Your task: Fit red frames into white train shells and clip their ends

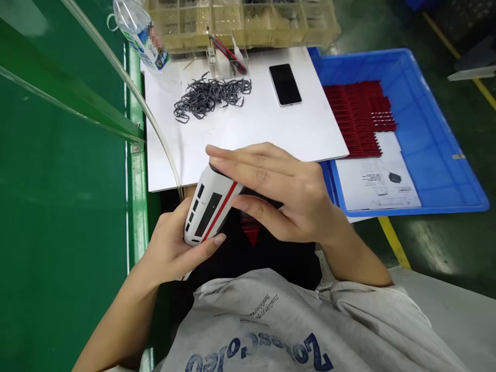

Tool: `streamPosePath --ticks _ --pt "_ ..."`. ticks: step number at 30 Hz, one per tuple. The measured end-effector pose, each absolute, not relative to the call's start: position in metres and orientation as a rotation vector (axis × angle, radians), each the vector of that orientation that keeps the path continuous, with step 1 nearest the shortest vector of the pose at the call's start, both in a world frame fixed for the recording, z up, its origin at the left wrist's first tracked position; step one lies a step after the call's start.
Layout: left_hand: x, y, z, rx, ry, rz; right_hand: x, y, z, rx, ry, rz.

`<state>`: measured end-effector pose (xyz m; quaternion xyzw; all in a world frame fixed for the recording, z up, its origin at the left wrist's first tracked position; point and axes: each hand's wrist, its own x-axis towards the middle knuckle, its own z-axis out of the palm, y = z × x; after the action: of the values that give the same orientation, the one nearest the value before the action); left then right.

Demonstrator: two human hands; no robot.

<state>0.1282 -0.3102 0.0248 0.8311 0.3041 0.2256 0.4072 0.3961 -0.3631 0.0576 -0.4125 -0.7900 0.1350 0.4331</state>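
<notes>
A loose grey shirt (294,330) covers the chest, creased, with large navy lettering printed across it and a smaller line of dark text above that. Past the shirt's hem shows a black garment (279,268) bearing a red patch (251,233). The left hand (174,253) and right hand (287,196) are bare, as are the forearms.
</notes>
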Motion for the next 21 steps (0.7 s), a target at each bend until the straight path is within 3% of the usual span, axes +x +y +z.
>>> streamPosePath --ticks 6,21 --pt "0.134 -0.324 0.029 2.169 0.732 0.556 0.395 -0.393 0.046 -1.041 -1.896 0.351" --pt "0.132 -0.392 -0.028 2.168 0.757 0.357 0.385 -0.456 -0.009 -1.102 -1.637 0.396"
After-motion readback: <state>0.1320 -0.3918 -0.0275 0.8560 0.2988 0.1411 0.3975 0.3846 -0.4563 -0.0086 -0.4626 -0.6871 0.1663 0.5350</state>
